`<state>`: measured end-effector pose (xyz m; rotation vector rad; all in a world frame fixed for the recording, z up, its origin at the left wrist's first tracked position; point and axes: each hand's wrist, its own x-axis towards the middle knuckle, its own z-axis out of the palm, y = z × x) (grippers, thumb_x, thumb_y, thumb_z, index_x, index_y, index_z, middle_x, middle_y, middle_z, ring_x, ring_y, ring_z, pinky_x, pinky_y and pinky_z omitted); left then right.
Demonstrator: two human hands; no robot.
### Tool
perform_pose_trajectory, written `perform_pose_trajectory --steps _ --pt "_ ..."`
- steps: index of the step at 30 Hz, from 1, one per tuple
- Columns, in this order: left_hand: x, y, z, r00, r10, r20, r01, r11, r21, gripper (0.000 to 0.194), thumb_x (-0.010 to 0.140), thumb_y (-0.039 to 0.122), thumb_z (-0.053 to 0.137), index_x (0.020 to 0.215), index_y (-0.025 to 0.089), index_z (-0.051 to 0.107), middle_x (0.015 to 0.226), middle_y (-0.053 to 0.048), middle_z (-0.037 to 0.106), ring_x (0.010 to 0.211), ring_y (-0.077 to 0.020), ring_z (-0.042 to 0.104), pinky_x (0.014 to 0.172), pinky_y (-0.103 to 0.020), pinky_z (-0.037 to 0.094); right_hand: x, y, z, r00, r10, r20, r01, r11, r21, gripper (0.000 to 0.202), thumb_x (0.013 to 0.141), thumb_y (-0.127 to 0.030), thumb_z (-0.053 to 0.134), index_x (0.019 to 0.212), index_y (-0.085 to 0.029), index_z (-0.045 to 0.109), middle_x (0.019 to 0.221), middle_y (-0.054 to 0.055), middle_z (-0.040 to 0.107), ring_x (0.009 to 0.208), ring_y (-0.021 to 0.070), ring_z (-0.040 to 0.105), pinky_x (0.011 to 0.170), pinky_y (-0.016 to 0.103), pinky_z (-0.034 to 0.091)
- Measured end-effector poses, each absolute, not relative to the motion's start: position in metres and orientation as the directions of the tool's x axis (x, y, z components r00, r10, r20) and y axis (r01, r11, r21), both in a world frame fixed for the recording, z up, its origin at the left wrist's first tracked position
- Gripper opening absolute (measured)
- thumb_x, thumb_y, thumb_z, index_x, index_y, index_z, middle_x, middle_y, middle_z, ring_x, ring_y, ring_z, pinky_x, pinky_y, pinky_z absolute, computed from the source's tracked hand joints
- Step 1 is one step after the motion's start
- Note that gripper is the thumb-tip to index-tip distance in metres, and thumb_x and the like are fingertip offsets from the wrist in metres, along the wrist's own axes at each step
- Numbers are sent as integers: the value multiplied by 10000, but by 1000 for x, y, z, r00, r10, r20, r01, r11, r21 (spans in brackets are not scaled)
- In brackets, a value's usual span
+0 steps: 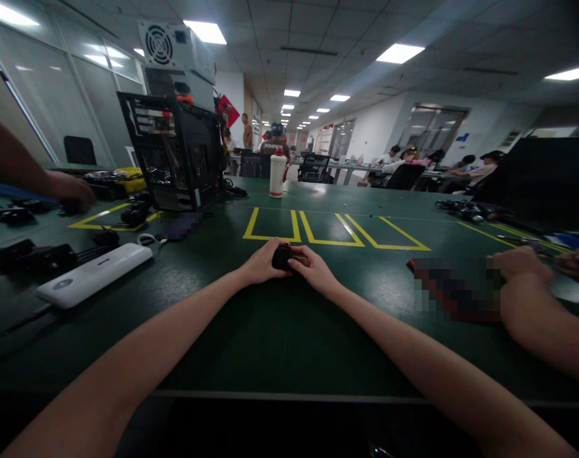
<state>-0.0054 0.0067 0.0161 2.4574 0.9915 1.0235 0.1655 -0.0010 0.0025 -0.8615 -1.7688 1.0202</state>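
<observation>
A small black object [281, 257], perhaps a plug or adapter, is held between my two hands just above the green table [279, 343]. My left hand [264, 263] wraps round it from the left, thumb below and fingers on top. From the right, the fingers of my right hand [315, 270] pinch at its side. What exactly the right fingertips grip is too small to make out. Yellow tape outlines [272, 238] lie on the table just beyond my hands.
A white power strip [96, 273], black adapters [46, 256] and an open computer case [175, 152] stand at the left. A white bottle [276, 175] stands behind. Other people's hands reach in at the left [70, 191] and right [522, 264], near a blurred orange-edged item [420, 270].
</observation>
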Motion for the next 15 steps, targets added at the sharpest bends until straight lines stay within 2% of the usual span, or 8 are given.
perform_pose_trajectory --steps 9,15 --pt "-5 10 13 510 678 529 477 -735 482 580 577 326 681 1064 194 395 1056 -59 495 990 -222 487 860 -372 385 163 -4 4 -312 859 406 96 454 -886 171 737 -241 522 898 -186 501 945 22 556 898 136 572 839 315 450" --pt "-5 10 12 500 678 538 476 -735 483 591 565 327 687 1064 206 396 1049 -47 497 981 -217 489 863 -373 383 163 -1 5 -312 878 363 131 419 -899 284 726 -211 539 1007 -186 506 1031 60 570 949 164 563 887 369 425"
